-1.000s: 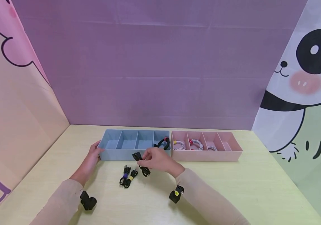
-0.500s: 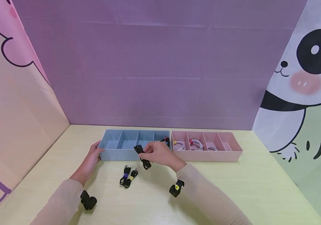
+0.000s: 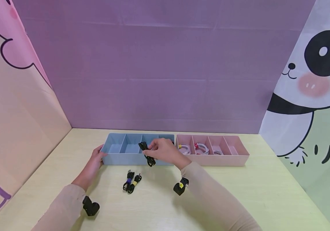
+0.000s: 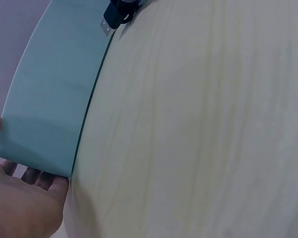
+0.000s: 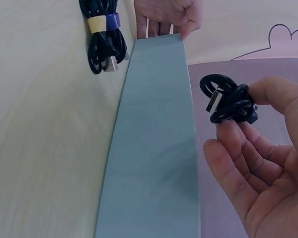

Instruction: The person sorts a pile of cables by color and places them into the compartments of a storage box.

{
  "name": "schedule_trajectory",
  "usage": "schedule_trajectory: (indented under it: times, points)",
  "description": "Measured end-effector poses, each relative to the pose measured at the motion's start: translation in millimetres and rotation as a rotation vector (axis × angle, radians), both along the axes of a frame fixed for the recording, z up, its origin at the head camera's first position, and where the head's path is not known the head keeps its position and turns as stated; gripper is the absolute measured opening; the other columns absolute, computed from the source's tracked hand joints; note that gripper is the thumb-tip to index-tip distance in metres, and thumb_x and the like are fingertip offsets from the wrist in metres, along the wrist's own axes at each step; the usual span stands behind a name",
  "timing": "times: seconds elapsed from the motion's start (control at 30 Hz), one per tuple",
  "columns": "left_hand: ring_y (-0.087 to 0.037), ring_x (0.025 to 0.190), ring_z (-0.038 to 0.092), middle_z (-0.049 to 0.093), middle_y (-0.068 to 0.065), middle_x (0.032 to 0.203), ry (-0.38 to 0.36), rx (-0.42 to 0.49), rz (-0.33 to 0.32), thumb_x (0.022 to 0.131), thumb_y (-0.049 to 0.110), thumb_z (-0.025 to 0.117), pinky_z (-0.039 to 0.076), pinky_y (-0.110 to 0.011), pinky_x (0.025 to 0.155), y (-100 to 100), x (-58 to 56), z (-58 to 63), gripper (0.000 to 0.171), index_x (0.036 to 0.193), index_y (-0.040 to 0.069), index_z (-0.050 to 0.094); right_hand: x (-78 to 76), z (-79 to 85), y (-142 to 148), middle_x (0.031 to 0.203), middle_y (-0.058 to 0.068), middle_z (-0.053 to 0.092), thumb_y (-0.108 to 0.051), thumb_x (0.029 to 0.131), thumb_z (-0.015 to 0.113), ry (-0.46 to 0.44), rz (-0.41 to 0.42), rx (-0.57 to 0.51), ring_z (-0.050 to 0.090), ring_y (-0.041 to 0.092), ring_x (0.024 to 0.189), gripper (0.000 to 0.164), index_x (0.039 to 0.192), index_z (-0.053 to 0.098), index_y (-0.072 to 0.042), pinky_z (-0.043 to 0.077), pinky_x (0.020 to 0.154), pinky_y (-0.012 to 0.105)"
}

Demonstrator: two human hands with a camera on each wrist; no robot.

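In the head view, my right hand (image 3: 165,150) pinches a bundled black USB cable (image 3: 147,154) between thumb and fingertips, over the front edge of the blue divided box (image 3: 139,159). The right wrist view shows the held cable (image 5: 229,100) coiled, its metal plug standing out. My left hand (image 3: 97,156) grips the left end of the blue box, thumb on the front side and fingers against the end wall (image 4: 35,161). Two more black cables lie on the table, one with a purple tie (image 3: 128,180), one with a yellow tie (image 3: 135,183). The right hand hides the box's rightmost compartment.
A pink divided box (image 3: 212,160) stands against the blue one's right end. It holds coiled white cables (image 3: 202,148) in several compartments. A purple backdrop (image 3: 165,80) rises behind the boxes. Printed panels flank the table (image 3: 254,199) on both sides.
My right hand has lifted the black cable up and slightly away from me, from in front of the blue box to over its front edge. The left hand has stayed put.
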State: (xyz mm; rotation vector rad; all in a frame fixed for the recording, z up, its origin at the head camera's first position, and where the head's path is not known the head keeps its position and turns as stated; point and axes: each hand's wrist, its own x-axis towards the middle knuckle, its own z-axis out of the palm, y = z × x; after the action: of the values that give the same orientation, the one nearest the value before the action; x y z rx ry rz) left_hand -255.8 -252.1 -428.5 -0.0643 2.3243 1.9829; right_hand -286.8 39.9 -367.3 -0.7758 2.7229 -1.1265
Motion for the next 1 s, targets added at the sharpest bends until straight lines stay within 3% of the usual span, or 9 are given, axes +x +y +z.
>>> schedule_trajectory:
  times: [0.5,1.0]
  points:
    - [-0.037,0.149,0.003,-0.006,-0.024,0.163,-0.004,-0.020,0.004,0.104,0.019,0.028,0.008,-0.052,0.121,-0.2,2.2,-1.4,0.068,0.158,0.004,-0.009,-11.8,11.6,-4.3,0.084,-0.005,0.067,-0.039,0.090,0.073,0.004,-0.011,-0.002,0.066,0.016,0.070,0.025,0.096,0.067,-0.015,0.053,0.067,0.031]
    - [-0.038,0.149,0.002,-0.007,-0.024,0.163,0.003,-0.008,-0.001,0.104,0.021,0.028,0.008,-0.052,0.121,-0.6,2.7,0.1,0.068,0.158,0.003,-0.010,-26.0,17.2,-1.9,0.085,-0.001,0.069,-0.039,0.091,0.073,-0.056,-0.062,-0.008,0.070,0.032,0.083,0.035,0.108,0.067,-0.008,0.054,0.070,0.036]
